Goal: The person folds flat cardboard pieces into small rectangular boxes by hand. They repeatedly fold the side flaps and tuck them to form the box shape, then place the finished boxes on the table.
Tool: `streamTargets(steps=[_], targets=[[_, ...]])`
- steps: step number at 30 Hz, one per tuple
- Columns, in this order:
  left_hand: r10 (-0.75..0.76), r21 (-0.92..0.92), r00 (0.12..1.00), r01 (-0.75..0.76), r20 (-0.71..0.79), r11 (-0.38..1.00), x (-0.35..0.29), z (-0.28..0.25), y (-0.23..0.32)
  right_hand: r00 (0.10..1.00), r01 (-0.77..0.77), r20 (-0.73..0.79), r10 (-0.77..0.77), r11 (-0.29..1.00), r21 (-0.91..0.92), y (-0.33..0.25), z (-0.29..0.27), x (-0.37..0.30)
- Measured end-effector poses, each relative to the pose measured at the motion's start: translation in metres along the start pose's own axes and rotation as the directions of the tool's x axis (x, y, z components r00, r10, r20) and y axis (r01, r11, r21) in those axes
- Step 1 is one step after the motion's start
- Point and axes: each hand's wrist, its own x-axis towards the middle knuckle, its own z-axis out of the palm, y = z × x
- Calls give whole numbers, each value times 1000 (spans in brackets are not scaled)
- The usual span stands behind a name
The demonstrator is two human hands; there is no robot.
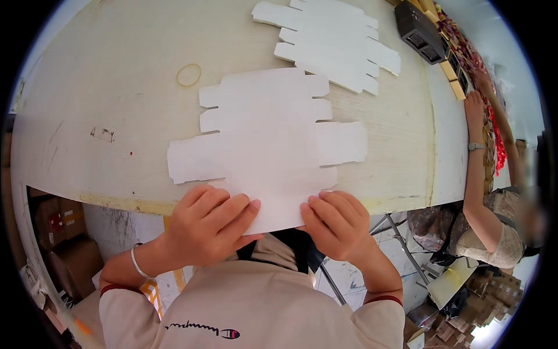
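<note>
A flat white die-cut box blank (pixel 267 134) lies on the pale table, its near end reaching past the table's front edge toward me. My left hand (pixel 216 220) grips the near left corner, fingers curled on top and thumb underneath. At the near right corner my right hand (pixel 336 224) pinches the same blank, fingertips on its upper face. Tabs and flaps stick out along both sides of the blank. Beyond it, to the far right, rests a stack of similar white box blanks (pixel 331 41).
A rubber band (pixel 189 75) lies on the table (pixel 139 116) left of the blank. At the far right stand a dark box (pixel 419 32) and several small yellow boxes. Another person's arm (pixel 475 151) reaches along the right side. Brown cartons (pixel 65 224) sit below at the left.
</note>
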Motion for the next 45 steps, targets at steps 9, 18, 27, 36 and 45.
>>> streamTargets(steps=[9,18,27,36,45], targets=[[-222,120,962,242,-159,963,17,11,-7,975,-209,83,206,978,22,14,3,33],[-5,65,999,8,-39,998,-9,8,2,982,21,187,-11,999,-50,-16,3,7],[-233,-132,953,261,196,956,17,-3,-11,924,-250,344,168,945,210,1,12,37],[-189,110,982,186,16,976,26,-6,-19,856,-420,398,331,894,158,-28,14,41],[-299,-184,931,338,211,923,23,-25,-46,880,-474,334,338,674,567,-17,-3,34]])
